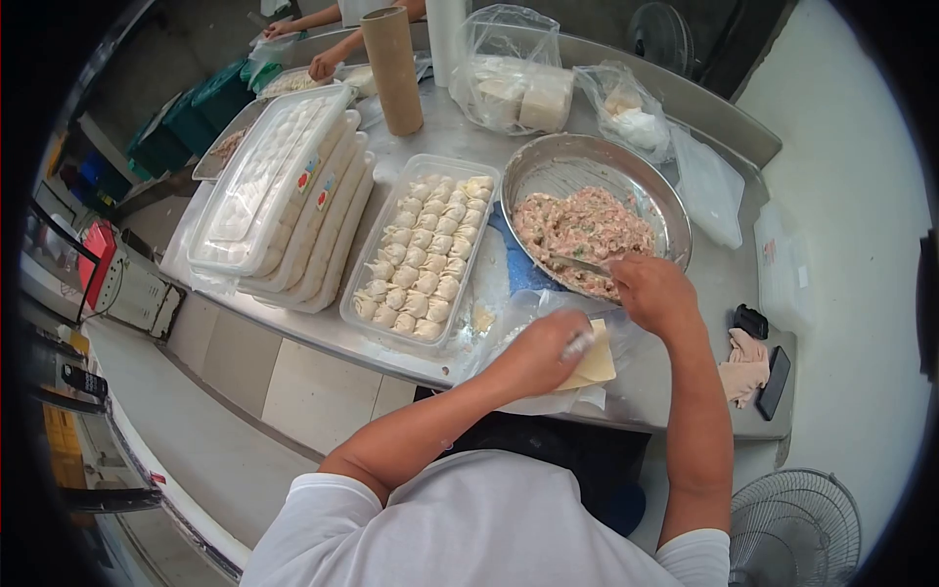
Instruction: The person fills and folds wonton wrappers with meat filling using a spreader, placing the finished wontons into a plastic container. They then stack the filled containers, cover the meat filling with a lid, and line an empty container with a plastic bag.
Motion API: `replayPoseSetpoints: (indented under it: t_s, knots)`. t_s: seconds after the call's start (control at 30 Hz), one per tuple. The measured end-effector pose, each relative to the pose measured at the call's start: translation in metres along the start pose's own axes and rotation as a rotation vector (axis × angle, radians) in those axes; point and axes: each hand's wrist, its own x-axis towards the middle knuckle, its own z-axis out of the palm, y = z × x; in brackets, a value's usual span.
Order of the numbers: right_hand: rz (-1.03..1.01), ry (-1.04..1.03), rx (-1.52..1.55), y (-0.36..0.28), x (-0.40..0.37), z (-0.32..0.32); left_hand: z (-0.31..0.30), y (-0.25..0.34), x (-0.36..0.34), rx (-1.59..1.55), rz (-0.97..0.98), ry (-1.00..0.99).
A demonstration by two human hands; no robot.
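My right hand (649, 292) is closed on a thin metal spatula (579, 264), whose blade touches the minced filling (585, 230) in a round steel bowl (673, 210). My left hand (548, 352) is blurred, its fingers curled by a stack of yellowish wrappers (597, 360) on clear plastic; something whitish shows at its fingers, too smeared to name. Left of the bowl, an open plastic tray (349, 305) holds rows of folded dumplings (421, 256). Under the bowl's left edge lies a blue cloth (518, 256).
Stacked lidded trays (284, 196) stand at the left, with a cardboard tube (393, 73) behind. Bagged white blocks (528, 93), another bag (631, 112) and plastic lids (706, 186) lie behind and beside the bowl. A phone (774, 383) is at the right edge. A co-worker's hands (328, 64) are at the back left.
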Motion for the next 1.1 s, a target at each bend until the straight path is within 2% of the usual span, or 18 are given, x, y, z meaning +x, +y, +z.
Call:
replayPoseSetpoints:
  t_s: [0.03,0.07,0.13,0.17,0.23,0.27,0.33,0.37,0.43,0.47,0.53,0.67,0.73,0.87,0.97,1.07,1.1]
  knots:
    - [-0.002,0.000,0.001,0.005,-0.003,-0.002,-0.004,-0.001,-0.002,-0.172,-0.089,0.138]
    - [0.001,-0.017,0.015,0.012,-0.007,-0.007,-0.006,-0.007,-0.006,-0.172,-0.088,0.137]
    - [0.009,-0.035,0.028,0.025,-0.020,-0.015,-0.013,-0.022,-0.017,-1.166,-0.399,0.374]
    - [0.005,0.006,0.108,0.031,-0.027,-0.018,-0.020,-0.023,-0.024,-1.168,-0.402,0.374]
    - [-0.002,0.045,0.191,0.028,-0.037,-0.022,-0.043,-0.011,-0.031,-1.547,-0.232,0.545]
    - [0.039,0.083,0.267,0.023,-0.043,-0.025,-0.048,-0.010,-0.031,-1.547,-0.233,0.549]
    - [0.081,0.119,0.343,0.013,-0.052,-0.030,-0.054,-0.010,-0.029,-1.596,-0.208,0.717]
    - [0.085,0.175,0.365,0.004,-0.055,-0.032,-0.053,-0.013,-0.024,-1.597,-0.209,0.717]
    - [0.093,0.233,0.384,-0.014,-0.059,-0.028,-0.044,-0.018,-0.013,-1.530,-0.323,0.755]
    - [0.069,0.282,0.426,-0.024,-0.060,-0.022,-0.042,-0.017,-0.010,-1.530,-0.324,0.750]
    - [0.049,0.335,0.466,-0.037,-0.061,-0.010,-0.038,-0.012,-0.006,-1.779,-0.293,0.471]
    - [0.086,0.280,0.425,-0.039,-0.072,0.009,-0.036,0.002,0.002,-1.788,-0.255,0.471]
    - [0.111,0.236,0.265,-0.042,-0.079,-0.003,-0.037,-0.006,0.005,-1.686,-0.383,0.594]
    - [0.160,0.314,0.346,-0.059,-0.080,-0.011,-0.037,0.000,0.004,-1.528,-0.359,0.698]
    - [0.095,0.353,0.285,-0.064,-0.070,0.003,-0.034,-0.005,0.005,-1.457,-0.331,0.607]
    - [0.113,0.316,0.298,-0.061,-0.063,0.008,-0.039,-0.003,0.004,-1.534,-0.198,0.575]
    - [0.097,0.356,0.355,-0.062,-0.063,-0.002,-0.047,0.008,-0.001,-1.613,-0.131,0.481]
